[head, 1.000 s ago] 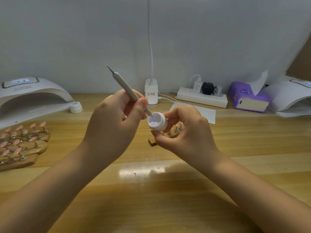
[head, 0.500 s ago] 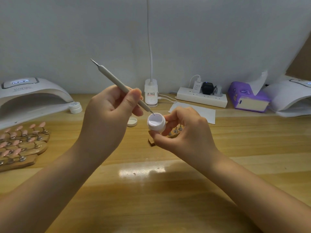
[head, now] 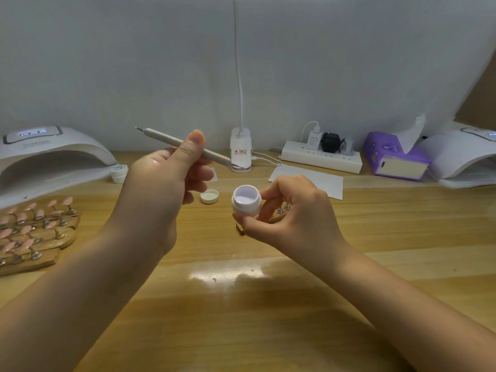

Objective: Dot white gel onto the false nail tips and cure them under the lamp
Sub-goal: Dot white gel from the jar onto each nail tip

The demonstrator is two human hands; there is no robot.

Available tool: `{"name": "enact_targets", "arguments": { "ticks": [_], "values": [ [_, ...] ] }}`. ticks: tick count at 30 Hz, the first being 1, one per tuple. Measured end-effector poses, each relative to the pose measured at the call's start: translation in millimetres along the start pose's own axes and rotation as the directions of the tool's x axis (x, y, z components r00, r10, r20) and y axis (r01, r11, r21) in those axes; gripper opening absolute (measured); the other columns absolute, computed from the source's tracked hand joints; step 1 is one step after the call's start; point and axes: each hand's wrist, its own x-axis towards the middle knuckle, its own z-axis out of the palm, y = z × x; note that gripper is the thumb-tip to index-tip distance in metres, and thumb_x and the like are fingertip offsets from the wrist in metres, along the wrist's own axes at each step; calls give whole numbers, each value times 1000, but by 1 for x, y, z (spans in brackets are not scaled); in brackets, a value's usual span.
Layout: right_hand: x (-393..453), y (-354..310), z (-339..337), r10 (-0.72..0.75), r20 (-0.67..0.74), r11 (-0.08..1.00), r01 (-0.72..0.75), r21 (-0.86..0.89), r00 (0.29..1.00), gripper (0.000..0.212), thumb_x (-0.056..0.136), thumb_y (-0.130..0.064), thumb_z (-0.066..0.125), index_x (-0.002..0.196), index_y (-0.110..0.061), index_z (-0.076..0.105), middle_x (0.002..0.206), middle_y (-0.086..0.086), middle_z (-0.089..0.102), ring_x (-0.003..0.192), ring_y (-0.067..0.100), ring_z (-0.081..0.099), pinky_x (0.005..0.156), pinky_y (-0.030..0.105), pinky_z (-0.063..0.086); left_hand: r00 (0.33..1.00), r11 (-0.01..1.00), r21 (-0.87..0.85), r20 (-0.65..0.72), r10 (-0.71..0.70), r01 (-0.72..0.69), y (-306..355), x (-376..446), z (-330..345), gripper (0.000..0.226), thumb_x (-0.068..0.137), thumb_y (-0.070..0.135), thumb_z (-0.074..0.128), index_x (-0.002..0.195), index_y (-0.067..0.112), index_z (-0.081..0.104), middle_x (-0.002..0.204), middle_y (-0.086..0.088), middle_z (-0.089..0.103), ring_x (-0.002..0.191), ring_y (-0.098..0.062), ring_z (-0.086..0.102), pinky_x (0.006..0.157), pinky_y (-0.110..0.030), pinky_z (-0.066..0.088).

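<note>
head view: person at a wooden table (head: pixel 268 304), both hands raised.
left hand (head: pixel 161 189): fingers and thumb hold a dotting pen (head: pixel 185 146), lying level.
right hand (head: pixel 292 210): pinches an open gel pot (head: pixel 246 199).
nail tips (head: pixel 35 224): far left on stands, near lamp (head: pixel 48 154).
step: judged loading gel.
next: bring the pen's tip to a nail.
</note>
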Motion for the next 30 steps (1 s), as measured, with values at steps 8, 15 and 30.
{"name": "enact_targets", "arguments": {
  "ticks": [8, 15, 30],
  "values": [
    [10, 19, -5, 291, 40, 943, -294, 155, 956, 35, 65, -45, 82, 84, -26, 59, 69, -9, 65, 66, 1, 60, 63, 25, 50, 979, 975, -94, 4, -203, 202, -3, 8, -3, 34, 86, 49, 62, 66, 22, 65, 53, 11, 56, 47, -6, 52, 54, -26, 36],
    [18, 88, -29, 530, -51, 842, -532, -85, 847, 30, 75, -47, 74, 96, -31, 58, 96, -4, 61, 99, 20, 54, 85, 42, 49, 976, 971, -104, 18, -216, 216, -4, 8, -2, 37, 87, 47, 62, 61, 22, 66, 53, 11, 56, 47, -6, 53, 55, -26, 36],
    [13, 124, -28, 603, 16, 758, -566, -324, 798, 50, 88, -47, 59, 129, -19, 54, 123, 2, 55, 122, 25, 41, 98, 38, 38, 971, 967, -83, 36, -238, 240, -7, 7, -1, 39, 88, 46, 61, 58, 22, 69, 55, 10, 57, 48, -6, 54, 58, -28, 37]
  ]
}}
